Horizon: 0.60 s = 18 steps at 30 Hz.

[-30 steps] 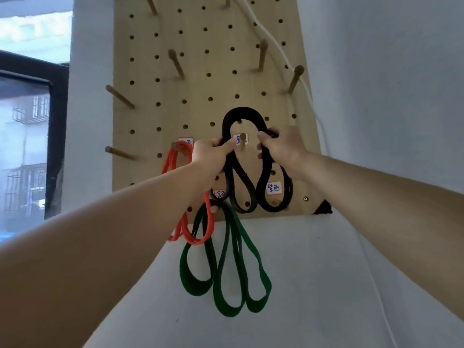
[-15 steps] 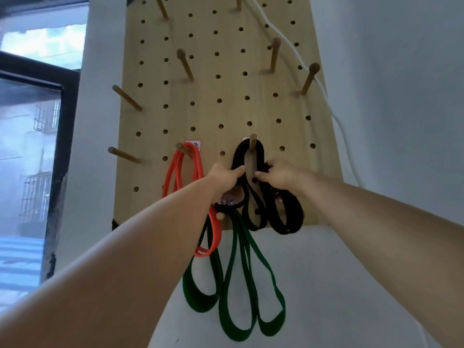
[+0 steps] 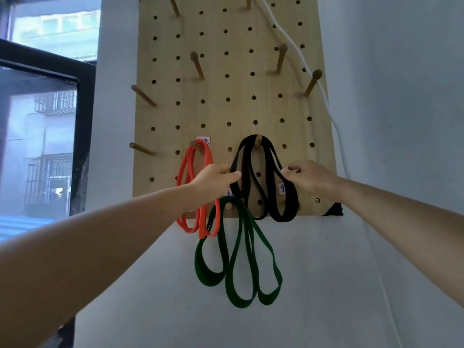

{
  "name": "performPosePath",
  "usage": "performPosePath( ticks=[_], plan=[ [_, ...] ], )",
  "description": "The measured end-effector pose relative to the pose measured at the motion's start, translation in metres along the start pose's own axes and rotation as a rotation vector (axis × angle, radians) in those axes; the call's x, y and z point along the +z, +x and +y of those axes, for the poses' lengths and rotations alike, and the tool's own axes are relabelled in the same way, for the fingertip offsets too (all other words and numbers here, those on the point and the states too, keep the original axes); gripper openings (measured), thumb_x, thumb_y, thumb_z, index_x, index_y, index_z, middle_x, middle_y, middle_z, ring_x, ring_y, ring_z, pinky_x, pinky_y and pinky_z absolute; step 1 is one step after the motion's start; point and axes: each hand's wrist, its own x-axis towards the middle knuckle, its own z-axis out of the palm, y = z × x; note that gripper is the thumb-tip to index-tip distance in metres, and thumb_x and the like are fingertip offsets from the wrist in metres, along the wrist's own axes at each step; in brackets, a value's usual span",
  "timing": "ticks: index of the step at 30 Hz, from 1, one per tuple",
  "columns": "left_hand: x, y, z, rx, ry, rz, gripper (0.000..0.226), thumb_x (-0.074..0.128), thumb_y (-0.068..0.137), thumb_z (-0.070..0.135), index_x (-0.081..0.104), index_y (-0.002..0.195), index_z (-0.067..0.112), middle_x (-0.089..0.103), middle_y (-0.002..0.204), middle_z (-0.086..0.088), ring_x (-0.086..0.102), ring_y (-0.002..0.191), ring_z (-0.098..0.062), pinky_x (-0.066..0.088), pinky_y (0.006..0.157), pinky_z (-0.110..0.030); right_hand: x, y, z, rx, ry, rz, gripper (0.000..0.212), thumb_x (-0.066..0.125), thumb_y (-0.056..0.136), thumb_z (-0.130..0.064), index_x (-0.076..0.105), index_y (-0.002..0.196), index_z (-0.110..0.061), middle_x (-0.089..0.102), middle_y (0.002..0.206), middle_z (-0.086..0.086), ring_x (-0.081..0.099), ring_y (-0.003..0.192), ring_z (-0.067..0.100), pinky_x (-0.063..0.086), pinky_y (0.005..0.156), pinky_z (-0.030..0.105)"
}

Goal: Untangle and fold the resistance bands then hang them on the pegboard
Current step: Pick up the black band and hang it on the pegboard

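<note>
Board: light wooden pegboard (image 3: 226, 114) with rows of round holes, fixed upright on a pale wall (image 3: 391, 126); several wooden pegs stick out of it.
Task band: black flat elastic resistance band (image 3: 292, 204), folded into loops, hangs over a short wooden peg (image 3: 258, 142) in the lower right part of the board. Its loops drop to the board's bottom edge.
Left hand: left hand (image 3: 213, 183) reaches in from the lower left, and its fingertips pinch the left strand of the black band, below the peg.
Right hand: right hand (image 3: 311, 179) comes in from the right, fingers curled on the right strand at about the same height.
Band to hands: the band sits between the two hands, spread sideways by them, with the peg above and midway.
Orange band: orange narrow rubber band (image 3: 202, 227) hangs folded on a peg left of the black one, partly behind the left hand.
Green band: dark green flat band (image 3: 237, 296) hangs from a lower peg (image 3: 228, 206), its loops falling below the board onto the wall.
Labels: small white stickers with writing sit near the pegs; the text is too small to read.
Surroundings: white cord (image 3: 296, 50) runs down the board's right side; dark-framed window (image 3: 82, 116) at left.
</note>
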Motion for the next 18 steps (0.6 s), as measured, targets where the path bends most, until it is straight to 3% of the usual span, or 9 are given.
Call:
performPosePath(
  ticks=[4, 5, 7, 8, 10, 12, 14, 16, 18],
  plan=[
    [-0.014, -0.035, 0.003, 0.031, 0.101, -0.073, 0.041, 0.049, 0.106, 0.026, 0.051, 0.147, 0.020, 0.059, 0.141, -0.011, 0.061, 0.123, -0.025, 0.047, 0.107, -0.043, 0.005, -0.011, -0.008, 0.021, -0.016, -0.124, 0.019, 0.050, 0.105, -0.027, 0.067, 0.104, -0.019, 0.066, 0.099, -0.003, 0.062, 0.100, 0.021, 0.049, 0.079, 0.026],
    [-0.016, -0.039, 0.001, 0.025, 0.113, -0.097, 0.041, 0.048, 0.106, 0.024, 0.050, 0.147, 0.022, 0.062, 0.135, -0.011, 0.066, 0.112, -0.023, 0.052, 0.100, -0.042, 0.010, -0.013, -0.014, 0.014, -0.070, -0.160, 0.019, 0.049, 0.106, -0.027, 0.066, 0.113, -0.020, 0.064, 0.101, -0.005, 0.059, 0.104, 0.020, 0.048, 0.079, 0.025],
    [-0.017, -0.042, -0.005, 0.015, 0.165, -0.133, 0.045, 0.047, 0.107, 0.019, 0.045, 0.150, 0.026, 0.071, 0.115, -0.006, 0.060, 0.063, -0.010, 0.055, 0.063, -0.028, 0.024, -0.011, -0.022, 0.013, -0.183, -0.234, 0.043, 0.050, 0.105, -0.030, 0.049, 0.146, -0.015, 0.060, 0.132, 0.002, 0.054, 0.125, 0.023, 0.048, 0.100, 0.032],
    [-0.016, -0.040, -0.008, 0.009, 0.188, -0.139, 0.049, 0.046, 0.106, 0.015, 0.040, 0.153, 0.028, 0.070, 0.118, -0.006, 0.048, 0.050, -0.006, 0.047, 0.050, -0.023, 0.031, -0.008, -0.025, 0.026, -0.218, -0.265, 0.053, 0.051, 0.105, -0.032, 0.038, 0.154, -0.015, 0.051, 0.148, 0.006, 0.047, 0.136, 0.025, 0.041, 0.112, 0.038],
    [-0.009, -0.032, -0.013, -0.012, 0.211, -0.156, 0.059, 0.046, 0.105, 0.009, 0.030, 0.157, 0.030, 0.055, 0.145, -0.010, 0.042, 0.045, -0.003, 0.040, 0.044, -0.017, 0.043, 0.001, -0.026, 0.024, -0.257, -0.295, 0.059, 0.051, 0.104, -0.036, 0.032, 0.157, -0.017, 0.041, 0.157, 0.007, 0.041, 0.143, 0.026, 0.032, 0.120, 0.040],
    [-0.002, -0.022, -0.016, -0.033, 0.220, -0.175, 0.066, 0.048, 0.103, 0.007, 0.022, 0.160, 0.030, 0.040, 0.157, -0.011, 0.052, 0.060, -0.003, 0.046, 0.050, -0.017, 0.052, 0.008, -0.024, 0.012, -0.342, -0.305, 0.060, 0.048, 0.104, -0.040, 0.030, 0.158, -0.021, 0.040, 0.158, 0.008, 0.038, 0.143, 0.029, 0.028, 0.119, 0.037],
    [0.008, -0.016, -0.016, -0.061, 0.247, -0.177, 0.071, 0.048, 0.102, 0.007, 0.017, 0.161, 0.031, 0.026, 0.163, -0.018, 0.060, 0.107, -0.020, 0.055, 0.082, -0.029, 0.058, 0.013, -0.021, -0.006, -0.424, -0.296, 0.062, 0.045, 0.105, -0.042, 0.024, 0.160, -0.023, 0.037, 0.159, 0.009, 0.030, 0.147, 0.032, 0.025, 0.117, 0.038],
    [0.017, -0.012, -0.014, -0.060, 0.314, -0.159, 0.074, 0.044, 0.100, 0.005, 0.014, 0.161, 0.034, 0.016, 0.167, -0.009, 0.016, 0.150, -0.037, 0.026, 0.118, -0.051, 0.062, 0.016, -0.017, -0.014, -0.470, -0.279, 0.065, 0.043, 0.104, -0.047, 0.020, 0.161, -0.025, 0.037, 0.160, 0.009, 0.023, 0.150, 0.035, 0.022, 0.119, 0.042],
    [0.024, -0.006, -0.013, -0.064, 0.379, -0.140, 0.076, 0.045, 0.096, 0.010, 0.016, 0.160, 0.039, 0.020, 0.166, 0.001, -0.005, 0.153, -0.036, 0.006, 0.120, -0.060, 0.064, 0.019, -0.012, -0.017, -0.491, -0.267, 0.065, 0.040, 0.104, -0.052, 0.021, 0.160, -0.027, 0.039, 0.159, 0.010, 0.023, 0.149, 0.036, 0.022, 0.119, 0.047]
  ],
)
